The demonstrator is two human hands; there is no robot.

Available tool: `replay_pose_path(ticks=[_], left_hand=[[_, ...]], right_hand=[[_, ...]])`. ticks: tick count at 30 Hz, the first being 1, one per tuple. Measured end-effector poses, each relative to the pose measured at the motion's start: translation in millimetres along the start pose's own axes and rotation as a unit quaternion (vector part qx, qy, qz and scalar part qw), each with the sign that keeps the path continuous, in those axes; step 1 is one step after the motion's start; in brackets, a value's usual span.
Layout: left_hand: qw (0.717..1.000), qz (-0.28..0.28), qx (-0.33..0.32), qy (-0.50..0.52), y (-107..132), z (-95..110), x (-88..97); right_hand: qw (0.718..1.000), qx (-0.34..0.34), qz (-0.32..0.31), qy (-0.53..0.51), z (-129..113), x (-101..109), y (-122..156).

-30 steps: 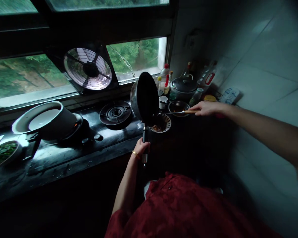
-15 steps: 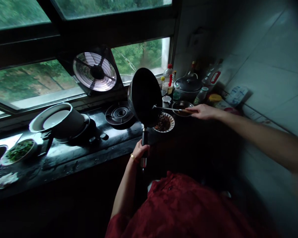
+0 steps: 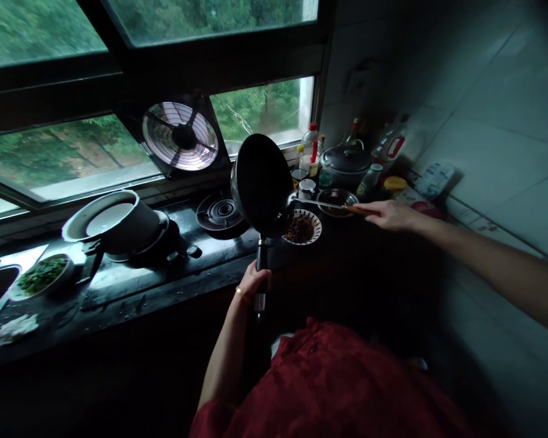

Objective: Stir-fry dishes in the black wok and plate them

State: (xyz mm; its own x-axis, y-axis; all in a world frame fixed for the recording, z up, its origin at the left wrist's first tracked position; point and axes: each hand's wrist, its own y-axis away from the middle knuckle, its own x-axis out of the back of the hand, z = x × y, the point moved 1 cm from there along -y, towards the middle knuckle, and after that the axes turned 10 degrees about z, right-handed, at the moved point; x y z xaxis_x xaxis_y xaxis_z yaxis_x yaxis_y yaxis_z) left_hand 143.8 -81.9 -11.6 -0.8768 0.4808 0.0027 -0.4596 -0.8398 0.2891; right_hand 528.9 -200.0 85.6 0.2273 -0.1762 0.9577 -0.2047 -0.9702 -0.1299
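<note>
My left hand [image 3: 252, 281] is wrapped around the black handle of a dark wok [image 3: 261, 182]. The wok is tipped steeply to the right, its lower rim over a striped white bowl [image 3: 317, 231] that holds dark reddish-brown bits of food. My right hand [image 3: 390, 215] grips the wooden handle of a long metal spatula [image 3: 322, 202]. Its bright neck reaches the right side of the wok, but the dark interior makes its head hard to make out.
Left of the wok is a bare gas burner [image 3: 223, 210], then a grey pot [image 3: 132, 225] and a dish of chopped greens [image 3: 43, 275]. Behind the bowl stand a white-lidded jar [image 3: 307, 190], a metal bowl [image 3: 352, 201], bottles [image 3: 369, 179] and a lidded black pot [image 3: 344, 159].
The spatula and my right hand have shifted right and slightly down, away from the wok's middle. The wok stays tipped over the bowl, and the whole view has shifted a little.
</note>
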Motion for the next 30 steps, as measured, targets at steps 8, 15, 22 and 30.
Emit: replay_pose_path(ticks=[8, 15, 22, 30], left_hand=[[1.0, -0.016, 0.007, -0.002, 13, 3, 3.1], [1.0, -0.018, 0.01, 0.0, 10, 0, 6.8], [1.0, -0.015, 0.0, 0.005, 11, 4, 5.1], [1.0, -0.006, -0.002, 0.004, 4, 4, 4.5]], right_hand=[[0.995, 0.032, -0.023, 0.095, 11, -19, -5], [0.996, -0.013, -0.04, 0.081, 46, 6, 35], [0.993, -0.053, -0.028, 0.1, 22, -10, 24], [0.992, -0.056, -0.104, 0.037, 5, -1, 31]])
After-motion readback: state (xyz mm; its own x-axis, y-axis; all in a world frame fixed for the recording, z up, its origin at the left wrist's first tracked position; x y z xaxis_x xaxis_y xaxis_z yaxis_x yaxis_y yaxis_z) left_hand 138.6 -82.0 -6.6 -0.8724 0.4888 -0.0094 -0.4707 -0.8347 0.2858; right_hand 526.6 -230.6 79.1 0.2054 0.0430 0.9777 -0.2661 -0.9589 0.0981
